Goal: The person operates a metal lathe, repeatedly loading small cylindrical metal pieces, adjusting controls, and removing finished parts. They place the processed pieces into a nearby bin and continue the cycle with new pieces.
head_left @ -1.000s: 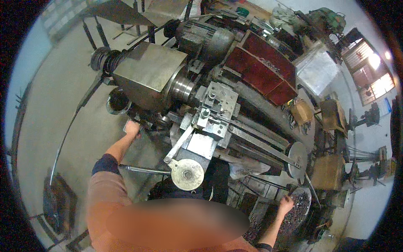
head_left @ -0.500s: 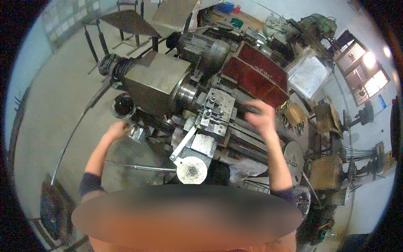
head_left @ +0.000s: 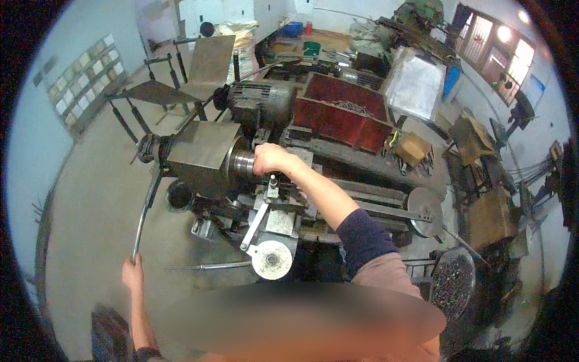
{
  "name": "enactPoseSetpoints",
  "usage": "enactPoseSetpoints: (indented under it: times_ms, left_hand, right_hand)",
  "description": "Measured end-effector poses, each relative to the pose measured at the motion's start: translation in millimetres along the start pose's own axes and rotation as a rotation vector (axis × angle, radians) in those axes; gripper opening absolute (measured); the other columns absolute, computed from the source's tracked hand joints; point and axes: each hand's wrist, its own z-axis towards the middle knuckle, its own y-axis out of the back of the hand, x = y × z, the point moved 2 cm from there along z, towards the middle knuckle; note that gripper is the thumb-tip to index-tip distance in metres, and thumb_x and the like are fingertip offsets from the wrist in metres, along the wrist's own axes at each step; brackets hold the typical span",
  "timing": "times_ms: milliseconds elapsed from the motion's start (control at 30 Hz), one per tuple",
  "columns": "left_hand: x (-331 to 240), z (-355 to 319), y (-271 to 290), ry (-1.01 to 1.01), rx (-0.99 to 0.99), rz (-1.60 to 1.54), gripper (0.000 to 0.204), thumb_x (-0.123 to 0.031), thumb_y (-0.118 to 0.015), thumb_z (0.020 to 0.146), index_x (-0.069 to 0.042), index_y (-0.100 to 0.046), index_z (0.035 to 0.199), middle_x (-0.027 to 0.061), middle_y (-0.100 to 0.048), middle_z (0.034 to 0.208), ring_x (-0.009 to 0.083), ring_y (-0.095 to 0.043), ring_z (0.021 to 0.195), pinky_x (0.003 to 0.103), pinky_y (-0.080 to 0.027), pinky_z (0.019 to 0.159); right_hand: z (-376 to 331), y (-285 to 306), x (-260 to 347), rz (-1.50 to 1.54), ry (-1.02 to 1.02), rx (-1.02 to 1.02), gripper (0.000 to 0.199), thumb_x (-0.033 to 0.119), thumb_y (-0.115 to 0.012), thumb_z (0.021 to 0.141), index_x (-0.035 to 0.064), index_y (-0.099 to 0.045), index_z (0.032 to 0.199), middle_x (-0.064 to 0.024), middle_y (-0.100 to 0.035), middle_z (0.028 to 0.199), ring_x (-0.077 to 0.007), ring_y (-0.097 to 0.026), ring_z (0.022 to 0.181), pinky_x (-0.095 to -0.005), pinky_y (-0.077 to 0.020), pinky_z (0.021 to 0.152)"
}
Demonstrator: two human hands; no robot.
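My left hand [head_left: 133, 274] is wrapped round the lower end of a long metal lever [head_left: 143, 223] that rises to the left end of the lathe's headstock [head_left: 202, 148]. Across the lathe, my right hand [head_left: 271, 159] is closed right at the face of the shiny round chuck [head_left: 243, 163]. Its fingers are curled there, and whatever sits between them is hidden. Just below that hand is the tool post [head_left: 273, 187], with a pale crank handle [head_left: 256, 226] and a round white handwheel [head_left: 271, 260] nearer to me.
Behind the lathe stand a grey electric motor [head_left: 259, 104] and a dark red tray [head_left: 344, 108] holding small pieces. A round basin [head_left: 452, 283] of small dark parts is at the right. A horizontal rod [head_left: 223, 265] sticks out left of the handwheel. A brown chair [head_left: 151, 93] stands far left.
My left hand has moved down and left from beside the dark round pot onto the lever. My right hand has swung left from above the lathe bed to the chuck. The view has shifted.
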Motion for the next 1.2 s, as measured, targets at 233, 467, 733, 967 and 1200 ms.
enactPoseSetpoints:
  times_ms: [233, 467, 733, 967, 1200]
  left_hand:
    - [-49.6, -43.2, 6.5, -0.041, 0.105, -0.125, 0.035, -0.031, -0.064, 0.068, 0.002, -0.054, 0.072, 0.0185, -0.056, 0.069, 0.0323, -0.057, 0.066, 0.041, -0.044, 0.059]
    - [-57.9, 19.3, -13.3, -0.242, 0.342, -0.417, 0.016, -0.011, -0.061, 0.069, 0.003, -0.054, 0.071, 0.0107, -0.052, 0.049, 0.0178, -0.053, 0.042, 0.032, -0.043, 0.044]
    - [-70.4, 39.0, -33.4, -0.216, 0.426, -0.709, 0.022, -0.017, -0.061, 0.075, 0.002, -0.051, 0.074, 0.0079, -0.053, 0.052, 0.0152, -0.051, 0.043, 0.028, -0.04, 0.042]
    - [-48.6, 68.2, -60.2, -0.286, 0.497, -0.737, 0.025, -0.018, -0.061, 0.075, 0.002, -0.048, 0.085, 0.0064, -0.051, 0.054, 0.0148, -0.049, 0.044, 0.029, -0.04, 0.041]
    - [-46.4, 93.0, -74.9, -0.089, 0.661, -0.706, 0.026, -0.022, -0.062, 0.074, 0.001, -0.052, 0.081, 0.0077, -0.05, 0.053, 0.0151, -0.049, 0.043, 0.027, -0.042, 0.041]
  right_hand:
    - [0.8, -1.0, 3.6, -0.067, -0.079, -0.023, 0.027, 0.018, -0.057, 0.053, -0.0001, -0.063, 0.072, -0.0183, -0.061, 0.076, -0.0295, -0.06, 0.075, -0.0336, -0.048, 0.068]
    - [-43.5, 68.3, -59.7, -0.037, -0.26, -0.432, 0.024, 0.029, -0.059, 0.051, 0.0088, -0.065, 0.064, -0.0143, -0.06, 0.066, -0.0285, -0.059, 0.064, -0.0347, -0.0482, 0.062]
    - [-146.8, 138.5, -122.9, -0.114, -0.284, -0.708, 0.042, 0.021, -0.059, 0.058, 0.01, -0.06, 0.098, -0.0204, -0.046, 0.117, -0.0331, -0.052, 0.097, -0.0354, -0.0421, 0.083]
    - [-363.3, 34.2, -191.0, 0.125, -0.553, -0.848, 0.032, 0.016, -0.058, 0.058, 0.004, -0.062, 0.087, -0.0144, -0.06, 0.09, -0.0252, -0.058, 0.077, -0.0299, -0.0455, 0.07]
    - [-571.0, -177.9, -188.0, 0.059, -1.432, -0.447, 0.017, 0.021, -0.055, 0.064, 0.006, -0.062, 0.069, -0.0193, -0.058, 0.073, -0.0319, -0.058, 0.069, -0.0372, -0.0467, 0.063]
